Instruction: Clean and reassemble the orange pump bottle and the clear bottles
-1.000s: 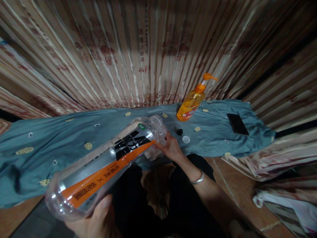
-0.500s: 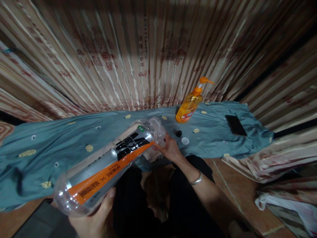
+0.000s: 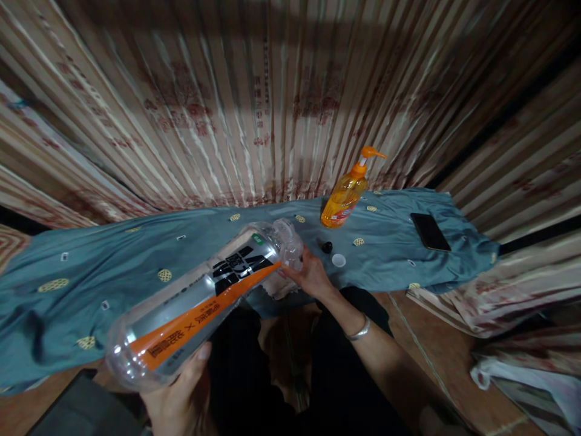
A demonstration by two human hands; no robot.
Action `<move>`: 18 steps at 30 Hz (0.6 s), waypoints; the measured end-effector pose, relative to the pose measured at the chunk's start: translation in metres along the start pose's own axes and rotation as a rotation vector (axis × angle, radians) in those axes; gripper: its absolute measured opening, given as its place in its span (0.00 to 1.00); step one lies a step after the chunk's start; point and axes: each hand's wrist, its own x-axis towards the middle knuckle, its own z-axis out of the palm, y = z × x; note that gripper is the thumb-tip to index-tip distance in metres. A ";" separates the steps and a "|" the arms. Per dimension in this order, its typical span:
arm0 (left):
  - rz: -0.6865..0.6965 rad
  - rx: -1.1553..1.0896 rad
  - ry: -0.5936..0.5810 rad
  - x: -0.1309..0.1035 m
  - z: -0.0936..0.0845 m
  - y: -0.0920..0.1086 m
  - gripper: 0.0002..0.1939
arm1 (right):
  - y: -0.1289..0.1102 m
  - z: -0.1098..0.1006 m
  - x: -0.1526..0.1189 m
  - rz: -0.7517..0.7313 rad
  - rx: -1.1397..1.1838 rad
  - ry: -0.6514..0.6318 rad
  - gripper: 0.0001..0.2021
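A large clear plastic drink bottle (image 3: pixel 204 290) with a silver, orange and black label lies tilted across the front of the cloth, its base low at the left. My left hand (image 3: pixel 179 387) is closed around its underside near the base. At the neck end, my right hand (image 3: pixel 311 274) grips a small clear plastic container (image 3: pixel 288 242) against the bottle; where the two meet is hard to make out. Beneath that hand lies a crumpled pale cloth (image 3: pixel 278 286), partly hidden. A black cap (image 3: pixel 327 247) and a white round lid (image 3: pixel 338 260) rest just right of my right hand.
An orange pump bottle (image 3: pixel 344 203) with amber liquid stands behind the caps. Farther right lies a black phone (image 3: pixel 430 232). Teal patterned fabric (image 3: pixel 136 254) covers the narrow surface, with a pleated curtain (image 3: pixel 218 121) behind it. A dark box (image 3: pixel 86 409) sits at lower left.
The big bottle's base and my left hand have shifted slightly right. My right hand keeps its hold by the neck. The whole view has moved a little.
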 end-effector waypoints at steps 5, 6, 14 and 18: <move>0.012 -0.029 -0.040 0.001 0.000 -0.002 0.44 | -0.003 -0.001 -0.001 0.001 0.025 -0.008 0.31; 0.024 -0.027 -0.044 0.002 0.001 -0.003 0.42 | -0.003 -0.002 -0.001 0.002 0.026 -0.009 0.31; 0.034 0.005 -0.064 0.002 0.006 0.001 0.31 | -0.001 -0.001 0.000 0.018 -0.004 -0.010 0.30; 0.035 0.012 -0.078 0.003 0.008 0.004 0.29 | -0.001 -0.001 0.000 0.014 -0.012 -0.003 0.31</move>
